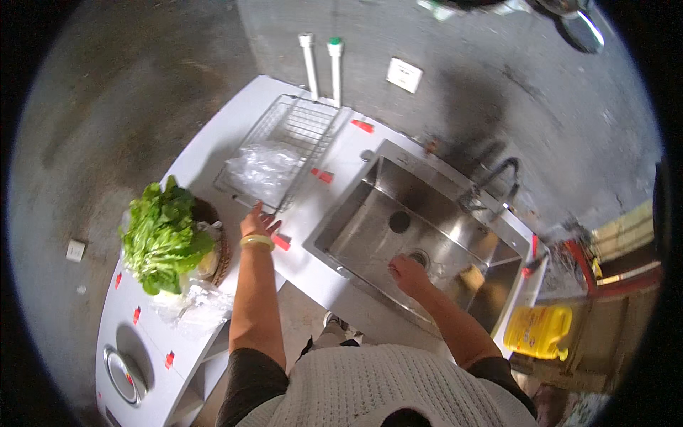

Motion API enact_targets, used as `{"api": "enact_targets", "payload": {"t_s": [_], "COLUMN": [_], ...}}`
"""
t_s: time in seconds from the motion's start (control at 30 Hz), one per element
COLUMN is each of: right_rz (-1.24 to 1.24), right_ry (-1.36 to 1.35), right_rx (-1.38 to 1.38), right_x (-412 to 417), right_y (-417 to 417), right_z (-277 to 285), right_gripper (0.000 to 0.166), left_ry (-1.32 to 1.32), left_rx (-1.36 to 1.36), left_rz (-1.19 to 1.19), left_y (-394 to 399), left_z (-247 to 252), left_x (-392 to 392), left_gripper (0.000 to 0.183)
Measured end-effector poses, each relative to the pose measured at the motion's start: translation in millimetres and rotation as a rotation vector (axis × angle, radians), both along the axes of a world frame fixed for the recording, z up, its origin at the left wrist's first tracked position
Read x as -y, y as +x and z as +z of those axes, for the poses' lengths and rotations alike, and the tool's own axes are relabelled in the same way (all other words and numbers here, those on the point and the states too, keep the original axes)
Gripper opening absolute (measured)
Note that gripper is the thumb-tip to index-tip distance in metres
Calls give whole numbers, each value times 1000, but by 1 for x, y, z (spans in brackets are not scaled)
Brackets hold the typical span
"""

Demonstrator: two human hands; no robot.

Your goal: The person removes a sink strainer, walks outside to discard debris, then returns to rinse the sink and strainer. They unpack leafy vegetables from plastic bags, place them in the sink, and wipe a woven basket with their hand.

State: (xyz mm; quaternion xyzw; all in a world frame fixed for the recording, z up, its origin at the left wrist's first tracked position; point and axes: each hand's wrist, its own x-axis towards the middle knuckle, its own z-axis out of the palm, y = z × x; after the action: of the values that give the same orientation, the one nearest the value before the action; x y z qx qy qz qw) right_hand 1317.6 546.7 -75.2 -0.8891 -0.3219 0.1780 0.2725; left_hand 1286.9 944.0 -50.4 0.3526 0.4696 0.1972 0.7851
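My left hand [259,221], with a pale bangle on its wrist, reaches to the near end of a wire dish rack [309,120]. Its fingers are apart and hold nothing I can see; whether they touch the rack is unclear. Crumpled clear plastic [264,168] lies in the near part of the rack. My right hand [410,275] is over the stainless steel sink [363,227], close to the drain [420,259]. Its fingers look curled and blurred, so their grip is hidden. A tan sponge-like block [471,278] is in the sink, right of that hand.
Leafy greens [163,235] lie by a woven basket [221,261] on the white counter [213,144], with plastic bags [197,307] in front. A metal dish [124,376] stands lower left. The faucet [496,184] rises behind the sink; a yellow jug [538,332] is at right.
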Motion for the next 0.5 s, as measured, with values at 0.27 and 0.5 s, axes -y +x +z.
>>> {"api": "enact_targets", "payload": {"t_s": [0.27,0.5], "right_rz": [-15,-68], "right_ry": [-50,-112], "right_rx": [71,30], "right_x": [14,30], "right_y": [-2,-14], "right_z": [-14,-24], "right_gripper": [20,17], "left_ry": [-120,-33], "left_rx": [78,37], "left_rz": [-8,8], "left_y": [-6,7], "left_z": [-11,-14], "left_x": [28,-16], "left_gripper": [74,68]}}
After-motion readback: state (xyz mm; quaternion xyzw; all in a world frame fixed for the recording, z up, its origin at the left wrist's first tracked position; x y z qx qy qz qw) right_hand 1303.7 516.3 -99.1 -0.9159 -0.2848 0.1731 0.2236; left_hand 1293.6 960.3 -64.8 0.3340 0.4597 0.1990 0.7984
